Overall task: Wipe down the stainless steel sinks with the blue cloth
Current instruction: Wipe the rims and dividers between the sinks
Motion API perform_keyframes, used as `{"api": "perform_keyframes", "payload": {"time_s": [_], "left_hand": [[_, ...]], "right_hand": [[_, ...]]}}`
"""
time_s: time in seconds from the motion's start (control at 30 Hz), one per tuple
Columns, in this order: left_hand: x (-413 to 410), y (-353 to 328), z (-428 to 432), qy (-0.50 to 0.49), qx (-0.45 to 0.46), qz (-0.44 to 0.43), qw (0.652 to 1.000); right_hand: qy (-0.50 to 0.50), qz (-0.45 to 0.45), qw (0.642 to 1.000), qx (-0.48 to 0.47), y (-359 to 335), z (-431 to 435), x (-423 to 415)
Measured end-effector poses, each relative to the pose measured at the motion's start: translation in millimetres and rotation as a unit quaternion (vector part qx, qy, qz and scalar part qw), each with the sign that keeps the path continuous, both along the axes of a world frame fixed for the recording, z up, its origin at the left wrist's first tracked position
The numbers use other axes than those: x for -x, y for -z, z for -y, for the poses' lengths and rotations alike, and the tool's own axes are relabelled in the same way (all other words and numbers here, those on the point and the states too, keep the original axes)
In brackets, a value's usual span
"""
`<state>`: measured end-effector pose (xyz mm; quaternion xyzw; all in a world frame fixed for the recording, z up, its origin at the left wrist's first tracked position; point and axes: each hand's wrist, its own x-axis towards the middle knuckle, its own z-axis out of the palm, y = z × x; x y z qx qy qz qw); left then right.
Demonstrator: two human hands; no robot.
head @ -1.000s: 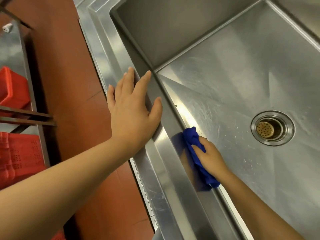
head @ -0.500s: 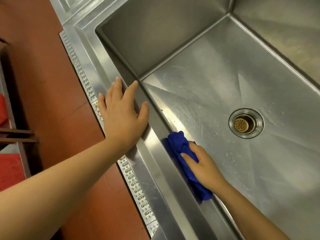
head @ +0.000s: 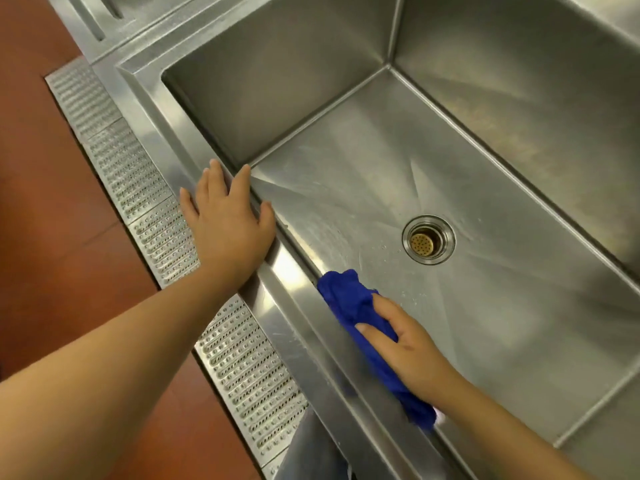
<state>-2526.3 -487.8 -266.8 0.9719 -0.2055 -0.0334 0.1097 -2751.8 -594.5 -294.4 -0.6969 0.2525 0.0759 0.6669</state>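
**Sink wipe-down: near wall of basin, stroke in hand**

Item 1. Floor [head: 52, 237]: red-brown tile, far left.

Item 2. Perforated grate [head: 145, 188]: a metal strip that runs along the front of the sink unit, between floor and rim.

Item 3. Left hand [head: 228, 230]: lies flat on the sink rim [head: 162, 133]. Its fingers [head: 214, 178] are straight and spread, the thumb reaches over the inner edge, and it holds nothing. I read it as a brace.

Item 4. Blue cloth [head: 349, 303]: bunched, pressed low on the near wall of the basin, just right of the rim.

Item 5. Right hand [head: 408, 344]: inside the basin, with fingers [head: 384, 308] and thumb curled over the cloth, pinning it to the steel.

Item 6. Drain strainer [head: 428, 239]: in the basin floor [head: 502, 306], apart from the cloth. A few water droplets lie between them.

Step, as I judge it: wiping the near wall and its seam with the basin floor. The floor and the far walls look yet to be done.

Next move, as I judge it: I would keep even pressure and run the cloth along the seam toward the left corner, then work the floor toward the drain. The bunched cloth may need refolding for a flat face.
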Motion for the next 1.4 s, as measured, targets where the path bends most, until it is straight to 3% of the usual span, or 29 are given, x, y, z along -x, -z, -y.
{"api": "perform_keyframes", "payload": {"time_s": [0.3,0.53,0.73,0.97,1.13,1.27,1.4], "left_hand": [[5.2,-6.6,1.1,0.010,-0.034,-0.013,0.999],[65.6,-15.1,5.8,0.004,-0.039,-0.078,0.996],[92.8,-1.1,10.0,-0.014,-0.079,-0.025,0.996],[94.5,-0.4,13.9,-0.010,-0.095,-0.011,0.995],[93.2,1.0,14.3,-0.020,-0.098,0.002,0.995],[92.7,0.7,14.1,-0.020,-0.102,0.006,0.995],[92.3,0.0,15.1,-0.024,-0.096,0.006,0.995]], "right_hand": [[-0.009,-0.046,0.997,0.060,-0.2,-3.3,-1.6],[-0.011,-0.013,0.999,0.052,-31.0,-2.0,29.7],[-0.008,-0.046,0.998,0.033,8.0,-2.4,30.6],[-0.007,0.014,1.000,0.009,3.3,0.1,47.3],[-0.025,0.007,1.000,0.004,56.8,1.6,32.8],[-0.031,-0.081,0.996,0.021,119.6,2.3,25.5],[-0.046,-0.064,0.997,0.022,116.4,5.9,26.2]]}}
